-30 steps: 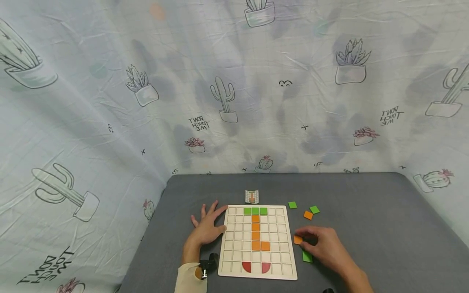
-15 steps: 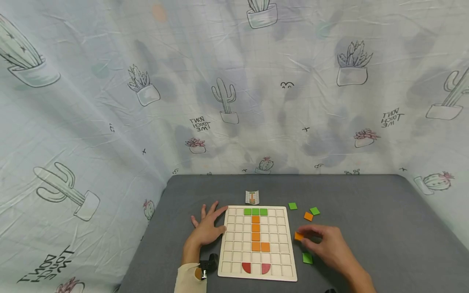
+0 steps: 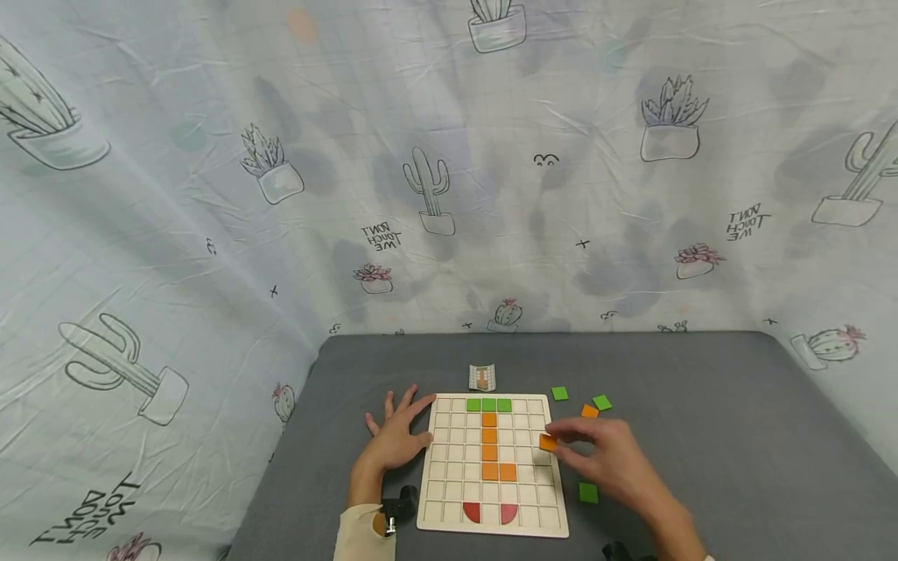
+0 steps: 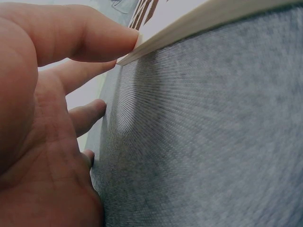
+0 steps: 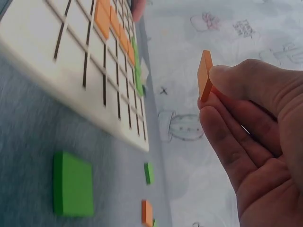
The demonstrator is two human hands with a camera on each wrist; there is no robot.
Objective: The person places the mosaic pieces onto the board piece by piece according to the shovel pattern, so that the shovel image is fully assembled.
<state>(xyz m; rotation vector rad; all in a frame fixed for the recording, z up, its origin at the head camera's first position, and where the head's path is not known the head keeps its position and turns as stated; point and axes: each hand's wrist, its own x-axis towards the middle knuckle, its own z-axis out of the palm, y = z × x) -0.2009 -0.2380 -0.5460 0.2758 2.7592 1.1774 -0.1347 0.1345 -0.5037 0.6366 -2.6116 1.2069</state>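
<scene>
My right hand [image 3: 606,456] pinches a square orange tile [image 5: 204,75] between thumb and fingers. In the head view that tile overlaps the right edge of a pale wooden grid board [image 3: 449,491]; the right wrist view shows it raised off the table. Along the board's left edge, my left hand [image 3: 396,440] rests with spread, straight fingers, thumb and index finger touching the side. On the board lie green tiles [image 3: 489,405] in the top row, a column of orange tiles [image 3: 489,436] with one beside its foot, and two red quarter-round pieces [image 3: 508,513] in the bottom row.
Loose on the grey table [image 3: 351,358], right of the board, are an orange tile [image 3: 590,411] and green tiles, one [image 3: 588,493] nearer the front. A small pattern card [image 3: 482,377] lies behind the board. A cactus-printed curtain [image 3: 477,257] hangs behind the table.
My right hand has picked the orange tile up from the table beside the board and carried it left and away from me, to the board's right edge. My left hand has stayed put.
</scene>
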